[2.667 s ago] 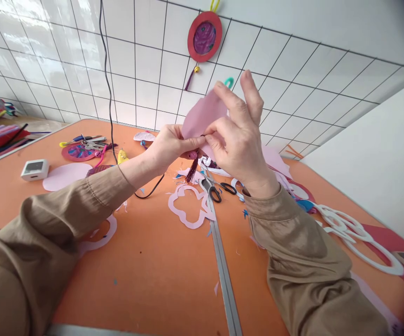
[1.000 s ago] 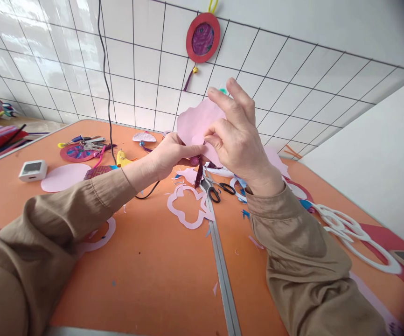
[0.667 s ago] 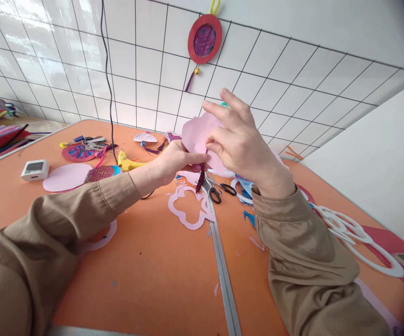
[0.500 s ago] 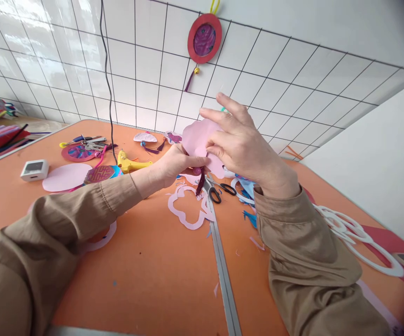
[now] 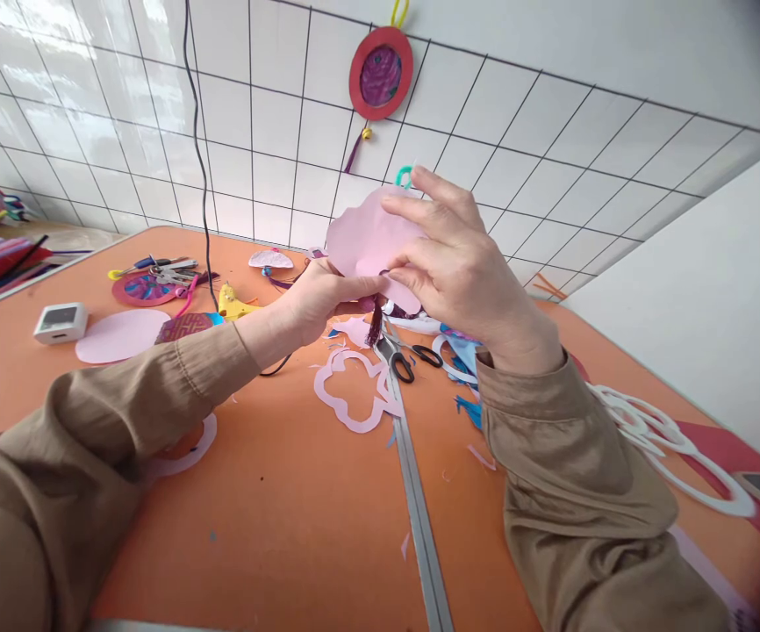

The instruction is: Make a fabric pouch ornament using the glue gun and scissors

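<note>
Above the table, both hands hold a pink paper cutout (image 5: 363,233) with a wavy edge, facing me. My left hand (image 5: 320,294) pinches its lower left edge, thumb in front. My right hand (image 5: 455,254) grips its lower right side between thumb and fingers, the upper fingers spread along the paper. From the bottom of the cutout hangs a dark purple tassel (image 5: 375,323). A green loop (image 5: 404,176) sticks up at the top. Below lie black-handled scissors (image 5: 406,358) and a pink flower-shaped paper outline (image 5: 354,392). The back of the cutout is hidden.
A yellow glue gun (image 5: 232,303), a pink oval (image 5: 123,335), a white box-shaped device (image 5: 60,323) and keys (image 5: 175,270) lie left. White rings (image 5: 670,439) lie right. A red round ornament (image 5: 381,73) hangs on the tiled wall. A black cable (image 5: 201,149) runs down.
The pink cutout has been raised and turned more towards me, so the green loop now shows fully above it. Both hands keep their hold, the left slightly higher.
</note>
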Demonstrator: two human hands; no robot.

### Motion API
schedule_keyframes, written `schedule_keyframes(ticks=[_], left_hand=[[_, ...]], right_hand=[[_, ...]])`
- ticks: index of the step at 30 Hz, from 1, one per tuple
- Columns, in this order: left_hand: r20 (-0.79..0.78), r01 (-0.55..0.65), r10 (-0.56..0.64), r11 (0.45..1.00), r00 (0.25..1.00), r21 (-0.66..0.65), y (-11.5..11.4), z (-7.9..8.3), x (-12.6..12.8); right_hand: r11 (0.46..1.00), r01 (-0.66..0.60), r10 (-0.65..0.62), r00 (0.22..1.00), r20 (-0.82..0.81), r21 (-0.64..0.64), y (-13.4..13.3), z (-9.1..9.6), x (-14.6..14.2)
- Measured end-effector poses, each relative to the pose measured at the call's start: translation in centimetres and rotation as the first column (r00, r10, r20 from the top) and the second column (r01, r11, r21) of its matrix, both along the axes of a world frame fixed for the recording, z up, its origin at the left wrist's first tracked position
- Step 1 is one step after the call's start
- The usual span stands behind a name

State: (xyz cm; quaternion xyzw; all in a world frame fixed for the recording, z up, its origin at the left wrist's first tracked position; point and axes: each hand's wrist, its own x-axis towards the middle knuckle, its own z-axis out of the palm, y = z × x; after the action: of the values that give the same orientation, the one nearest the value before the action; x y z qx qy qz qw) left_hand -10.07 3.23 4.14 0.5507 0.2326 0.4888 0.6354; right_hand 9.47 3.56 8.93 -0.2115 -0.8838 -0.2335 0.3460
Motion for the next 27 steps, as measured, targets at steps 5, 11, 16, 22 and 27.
schedule_keyframes(ticks=[5, 11, 16, 22, 27], left_hand=[[0.038, -0.006, 0.005, 1.000, 0.999, 0.019, -0.04, 0.32, -0.17], [0.087, -0.027, 0.028, 0.999, 0.996, -0.018, 0.02, 0.64, -0.13], [0.094, -0.026, 0.029, 0.999, 0.995, -0.032, 0.21, 0.60, -0.06], [0.087, -0.004, 0.007, 1.000, 0.996, -0.029, -0.07, 0.66, -0.10], [0.068, 0.046, -0.050, 0.998, 0.996, 0.051, 0.10, 0.47, -0.34]], right_hand=[[0.999, -0.005, 0.005, 1.000, 0.002, 0.034, -0.39, -0.09, -0.33], [0.998, -0.047, 0.047, 0.999, 0.000, 0.039, -0.55, -0.26, -0.46], [0.997, -0.013, 0.013, 1.000, -0.007, 0.078, -0.65, -0.44, -0.85], [0.990, 0.022, -0.019, 1.000, -0.025, 0.140, -0.57, -0.58, -1.04], [0.991, 0.014, -0.010, 0.999, -0.031, 0.129, -0.46, -0.56, -0.96]])
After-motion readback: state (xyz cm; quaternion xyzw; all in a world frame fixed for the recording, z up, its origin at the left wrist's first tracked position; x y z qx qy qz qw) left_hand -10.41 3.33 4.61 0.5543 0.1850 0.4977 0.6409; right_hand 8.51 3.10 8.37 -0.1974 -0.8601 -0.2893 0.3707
